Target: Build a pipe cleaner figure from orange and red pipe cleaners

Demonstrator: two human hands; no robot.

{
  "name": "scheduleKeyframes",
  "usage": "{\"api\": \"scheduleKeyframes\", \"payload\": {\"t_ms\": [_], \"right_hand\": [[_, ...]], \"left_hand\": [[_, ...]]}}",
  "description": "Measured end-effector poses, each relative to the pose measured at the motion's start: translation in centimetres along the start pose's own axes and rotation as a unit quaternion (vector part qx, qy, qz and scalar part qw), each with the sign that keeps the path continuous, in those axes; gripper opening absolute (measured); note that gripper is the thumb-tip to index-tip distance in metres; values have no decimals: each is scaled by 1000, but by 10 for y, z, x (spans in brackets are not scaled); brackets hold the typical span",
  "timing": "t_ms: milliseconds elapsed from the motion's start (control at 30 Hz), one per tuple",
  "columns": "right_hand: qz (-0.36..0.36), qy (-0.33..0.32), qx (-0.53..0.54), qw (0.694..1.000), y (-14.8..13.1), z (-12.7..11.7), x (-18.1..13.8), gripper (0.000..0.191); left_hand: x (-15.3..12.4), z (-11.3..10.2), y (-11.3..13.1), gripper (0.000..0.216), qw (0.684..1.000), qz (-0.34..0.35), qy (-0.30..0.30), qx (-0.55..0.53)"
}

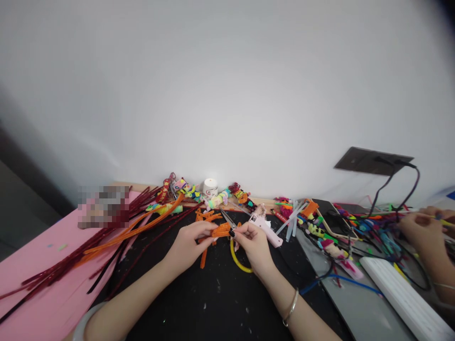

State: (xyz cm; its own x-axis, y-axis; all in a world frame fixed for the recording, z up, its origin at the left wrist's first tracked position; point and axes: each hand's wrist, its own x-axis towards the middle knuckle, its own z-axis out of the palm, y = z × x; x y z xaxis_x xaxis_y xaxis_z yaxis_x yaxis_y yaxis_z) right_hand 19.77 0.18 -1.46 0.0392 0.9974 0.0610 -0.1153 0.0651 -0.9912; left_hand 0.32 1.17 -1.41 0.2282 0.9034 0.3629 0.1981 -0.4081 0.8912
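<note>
My left hand [194, 241] is closed, thumb and fingers pinching a small bundle of orange pipe cleaners [221, 230]. At the bundle's right end is my right hand [254, 244], its fingers closed around scissors [242, 265] with a yellow handle. The scissor blades point up and away, above the bundle, and the handle loop hangs below my right hand. Whether the right fingertips also grip the orange bundle I cannot tell. More cut orange pipe cleaner pieces [203, 262] lie on the black mat [199, 303] behind and under my left hand.
A pale pink glue gun [270, 232] and clear glue sticks [292, 220] lie right of my hands. Long dark red pipe cleaners [60, 258] spread across the pink surface at left. Along the wall stand a white cup [210, 188] and colourful figures. Another person's hands [423, 232] work at right, near a power strip [401, 296].
</note>
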Motion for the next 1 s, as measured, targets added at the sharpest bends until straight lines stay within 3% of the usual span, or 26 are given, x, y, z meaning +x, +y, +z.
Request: {"api": "scheduleKeyframes", "payload": {"t_ms": [500,800,900,1000], "right_hand": [[-8,28,-91,995,1,-1,0,26],[-26,26,-47,998,3,-2,3,32],[-30,-6,-9,999,2,-1,2,32],[-16,-79,6,997,1,1,0,34]], "left_hand": [[0,0,-1,17,1000,2,-24,-10],[2,2,-3,21,991,-89,-28,-93],[3,2,-1,23,979,-133,-40,-146],[4,3,-1,25,970,-156,-49,-182]]}}
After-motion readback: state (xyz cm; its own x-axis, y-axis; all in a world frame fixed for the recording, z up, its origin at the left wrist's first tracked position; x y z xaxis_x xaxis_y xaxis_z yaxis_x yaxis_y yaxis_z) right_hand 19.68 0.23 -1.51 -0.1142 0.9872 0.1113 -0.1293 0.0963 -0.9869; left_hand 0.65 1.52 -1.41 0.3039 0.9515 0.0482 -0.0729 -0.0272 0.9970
